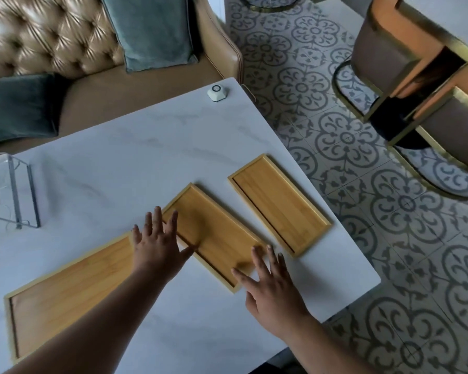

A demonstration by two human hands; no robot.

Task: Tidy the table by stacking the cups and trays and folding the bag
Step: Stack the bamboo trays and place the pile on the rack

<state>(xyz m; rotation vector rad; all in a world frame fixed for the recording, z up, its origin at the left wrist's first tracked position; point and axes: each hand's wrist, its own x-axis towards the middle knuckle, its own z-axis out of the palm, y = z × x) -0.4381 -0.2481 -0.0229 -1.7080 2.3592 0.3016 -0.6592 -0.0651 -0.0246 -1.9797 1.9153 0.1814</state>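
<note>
Three bamboo trays lie flat and separate on my desk (119,157): the middle tray (214,233) under my hands, the right tray (280,203) just beside it, the left tray (65,300) nearer me. None is stacked yet. My left hand (157,247) and right hand (270,290) are spread open, gripping nothing. I see no cups or bag here.

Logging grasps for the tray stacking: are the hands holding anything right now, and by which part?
Nothing is gripped. Both hands are spread open over the middle tray: the left hand by its far-left edge, the right hand at its near corner.
</note>
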